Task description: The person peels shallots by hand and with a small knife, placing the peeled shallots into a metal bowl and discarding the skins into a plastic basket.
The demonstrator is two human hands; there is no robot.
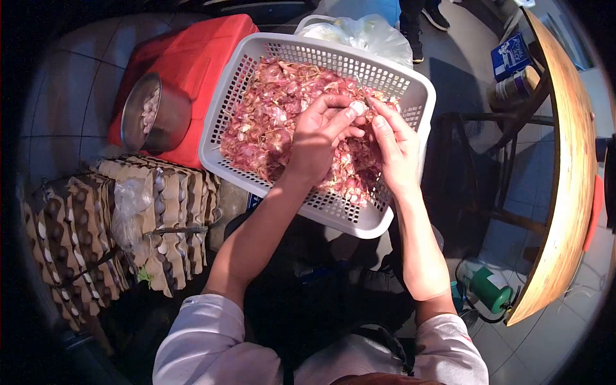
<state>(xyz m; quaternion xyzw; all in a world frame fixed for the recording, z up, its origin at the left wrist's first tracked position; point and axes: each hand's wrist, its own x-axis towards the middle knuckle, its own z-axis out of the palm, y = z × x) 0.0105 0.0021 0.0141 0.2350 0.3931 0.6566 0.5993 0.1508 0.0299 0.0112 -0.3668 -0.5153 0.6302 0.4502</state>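
Note:
Both hands are held together above a grey perforated plastic basket [296, 204]. It is heaped with reddish-pink garlic bulbs, loose cloves and papery skins [263, 131]. My left hand [319, 131] is closed, with a small pale garlic clove [357, 108] pinched between thumb and fingers. Close beside the clove, my right hand [396, 144] is also closed in a pinch. A thin dark thing [367, 101] shows at its fingertips, too small to tell what it is.
A metal bowl [172, 115] with pale cloves stands on a red plastic surface [192, 61] at left. Stacked egg trays [173, 224] stand nearer. Behind the basket lies a plastic bag [378, 40]. At right are a wooden tabletop [571, 167] and a green canister [491, 290].

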